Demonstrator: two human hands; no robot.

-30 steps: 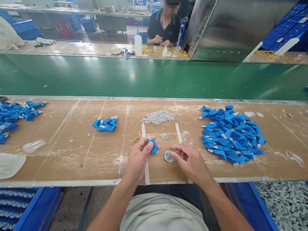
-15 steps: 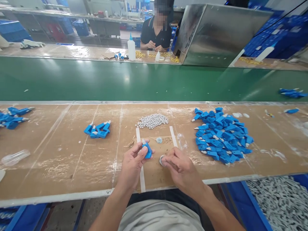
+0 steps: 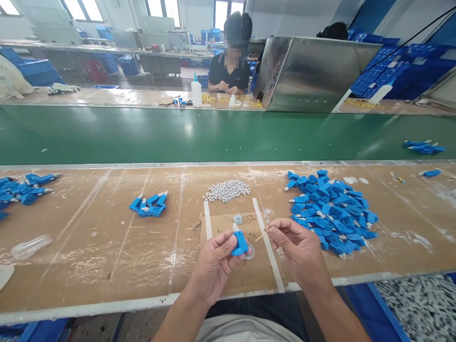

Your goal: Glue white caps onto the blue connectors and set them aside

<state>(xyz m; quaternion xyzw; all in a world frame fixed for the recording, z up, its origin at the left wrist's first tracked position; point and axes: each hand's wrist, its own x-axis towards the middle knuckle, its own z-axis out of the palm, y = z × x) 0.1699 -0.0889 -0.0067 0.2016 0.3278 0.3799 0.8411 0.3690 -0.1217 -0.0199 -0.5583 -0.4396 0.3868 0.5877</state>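
Between the thumb and fingers of my left hand (image 3: 218,259) is a small blue plastic part (image 3: 240,243) with a pale tip pointing away from me. My right hand (image 3: 297,244) pinches a thin wooden toothpick (image 3: 261,236), its point directed left toward the blue part but apart from it. Partly hidden behind my left fingers, a small clear round dish (image 3: 250,251) lies on the cardboard. Farther up sits a little bluish cap (image 3: 237,219) with another thin stick by it. Beyond that is a heap of small grey pieces (image 3: 228,190).
A large pile of blue parts (image 3: 333,209) lies to the right, a small group (image 3: 149,204) to the left. A green conveyor belt (image 3: 142,137) runs behind the table. Across it a person (image 3: 230,71) works beside a white bottle (image 3: 196,92). A blue bin (image 3: 374,308) stands lower right.
My left hand has moved right with the blue part, over by the clear dish. My right hand has drawn away from the dish to the right, and the toothpick now shows. The view has tilted up.
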